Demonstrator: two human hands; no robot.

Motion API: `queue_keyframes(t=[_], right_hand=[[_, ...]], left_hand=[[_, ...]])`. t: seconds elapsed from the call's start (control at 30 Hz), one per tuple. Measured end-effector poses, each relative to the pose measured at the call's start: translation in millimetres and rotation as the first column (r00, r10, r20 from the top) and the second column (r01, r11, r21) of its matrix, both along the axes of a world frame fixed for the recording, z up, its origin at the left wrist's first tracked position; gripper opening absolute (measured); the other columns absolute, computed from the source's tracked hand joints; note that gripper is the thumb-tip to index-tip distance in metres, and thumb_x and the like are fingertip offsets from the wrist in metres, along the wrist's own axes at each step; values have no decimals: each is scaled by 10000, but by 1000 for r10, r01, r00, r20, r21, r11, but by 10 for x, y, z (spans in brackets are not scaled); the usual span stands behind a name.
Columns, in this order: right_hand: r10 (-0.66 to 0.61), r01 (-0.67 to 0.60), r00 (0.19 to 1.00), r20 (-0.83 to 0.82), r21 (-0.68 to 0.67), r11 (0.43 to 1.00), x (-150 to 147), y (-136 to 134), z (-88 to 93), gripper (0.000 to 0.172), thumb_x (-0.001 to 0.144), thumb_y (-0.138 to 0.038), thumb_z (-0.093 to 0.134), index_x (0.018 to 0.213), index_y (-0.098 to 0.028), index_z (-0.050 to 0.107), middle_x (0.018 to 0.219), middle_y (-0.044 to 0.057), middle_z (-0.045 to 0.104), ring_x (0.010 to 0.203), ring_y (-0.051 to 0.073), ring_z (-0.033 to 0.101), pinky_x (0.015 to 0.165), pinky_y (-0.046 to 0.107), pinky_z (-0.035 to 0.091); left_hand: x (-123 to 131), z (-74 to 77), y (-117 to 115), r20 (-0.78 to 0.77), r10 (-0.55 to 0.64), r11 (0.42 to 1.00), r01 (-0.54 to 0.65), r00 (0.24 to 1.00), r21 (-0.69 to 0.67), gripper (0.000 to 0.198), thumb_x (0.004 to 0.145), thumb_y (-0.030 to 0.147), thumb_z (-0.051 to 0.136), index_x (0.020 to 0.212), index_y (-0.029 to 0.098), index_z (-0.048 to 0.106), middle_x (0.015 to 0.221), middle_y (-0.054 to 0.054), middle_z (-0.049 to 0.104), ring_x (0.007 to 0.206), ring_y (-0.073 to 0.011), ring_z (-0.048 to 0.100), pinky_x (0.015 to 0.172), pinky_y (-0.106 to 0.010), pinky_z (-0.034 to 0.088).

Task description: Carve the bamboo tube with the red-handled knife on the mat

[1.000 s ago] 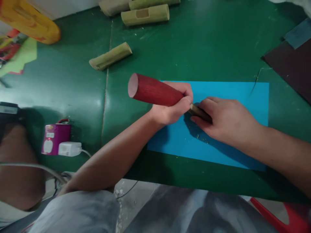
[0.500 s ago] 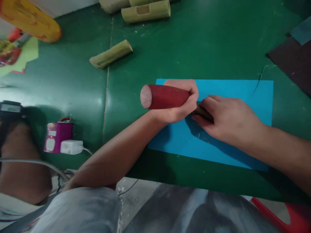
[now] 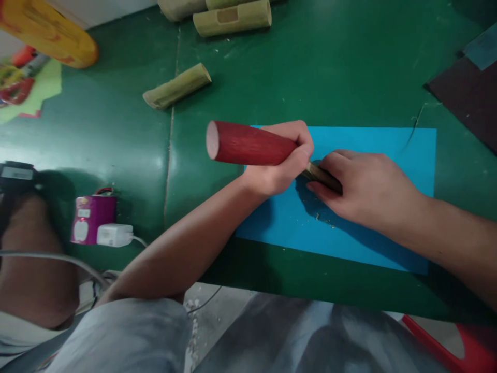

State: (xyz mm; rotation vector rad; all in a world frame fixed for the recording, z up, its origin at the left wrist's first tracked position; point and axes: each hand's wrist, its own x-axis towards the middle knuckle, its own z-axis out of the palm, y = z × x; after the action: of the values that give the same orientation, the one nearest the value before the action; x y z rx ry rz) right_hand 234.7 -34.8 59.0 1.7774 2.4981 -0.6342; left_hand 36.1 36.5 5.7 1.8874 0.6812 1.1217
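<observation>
My left hand (image 3: 285, 160) is wrapped round the red wooden handle (image 3: 252, 145) of a tool, its pale butt end pointing left and up. The tool's working end is hidden behind my fingers. Just to the right, my right hand (image 3: 368, 184) is closed over a narrow bamboo piece (image 3: 324, 177), whose tip shows between the two hands. Both hands are above a blue sheet (image 3: 404, 160) lying on the green table. Small shavings (image 3: 324, 220) are scattered on the sheet below the bamboo.
A cut bamboo tube (image 3: 177, 86) lies ahead to the left; a notched bamboo tube (image 3: 252, 17) is farther back. At left are a purple power adapter (image 3: 93, 220) with a white plug (image 3: 114, 235), scissors (image 3: 17, 92) and another person's arm (image 3: 34, 248). Dark sheets (image 3: 466, 98) lie at right.
The butt of the red handle has swung left and upward as my left hand shifted slightly left. More of the bamboo tip now shows. My right hand has barely moved.
</observation>
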Motion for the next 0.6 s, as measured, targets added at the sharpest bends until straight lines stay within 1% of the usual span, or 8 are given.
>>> queue_keyframes(t=[0.1,0.2,0.33,0.4,0.5,0.6], right_hand=[[12,-11,1000,-26,33,999,16,-8,-20,260,1092,-401,594,1083,-229,789,1020,133,833,810,284,690,675,389,308],[8,-7,1000,-30,38,999,17,-12,-21,243,1086,-382,597,1089,-228,786,1013,132,829,812,286,695,678,389,313],[9,-9,1000,27,5,1000,-7,-5,18,257,1081,-378,604,1121,-218,801,1028,142,832,822,293,701,677,392,308],[3,-2,1000,31,-10,1000,-11,-3,26,260,1075,-374,609,1134,-215,805,1040,147,834,832,300,707,681,392,309],[3,-3,1000,-13,11,1000,-2,-9,4,257,1076,-374,607,1135,-217,801,1054,145,837,840,300,711,689,390,311],[11,-10,1000,-29,42,999,13,-20,-30,264,1089,-386,598,1120,-217,799,1059,144,843,833,290,703,687,388,306]], left_hand=[[24,48,-2,-74,-23,999,26,997,37,440,1054,537,698,723,274,578,653,-4,559,632,-193,609,619,-395,469],[34,95,-6,-156,-12,999,18,988,36,432,1046,521,665,709,273,554,656,-16,561,659,-204,632,635,-397,488],[36,119,-24,-152,8,1000,-7,988,8,382,1025,456,658,711,264,552,670,-14,570,674,-191,641,646,-377,501],[28,112,-27,-160,8,1000,-5,987,17,368,1035,436,658,725,260,564,691,-15,590,688,-192,655,660,-376,512],[15,83,-11,-180,-24,998,33,983,44,382,1062,472,658,755,255,590,739,-24,648,707,-190,671,664,-371,518],[15,62,16,-154,-53,996,62,987,58,388,1054,488,671,756,249,600,757,-23,690,688,-174,660,637,-357,499]])
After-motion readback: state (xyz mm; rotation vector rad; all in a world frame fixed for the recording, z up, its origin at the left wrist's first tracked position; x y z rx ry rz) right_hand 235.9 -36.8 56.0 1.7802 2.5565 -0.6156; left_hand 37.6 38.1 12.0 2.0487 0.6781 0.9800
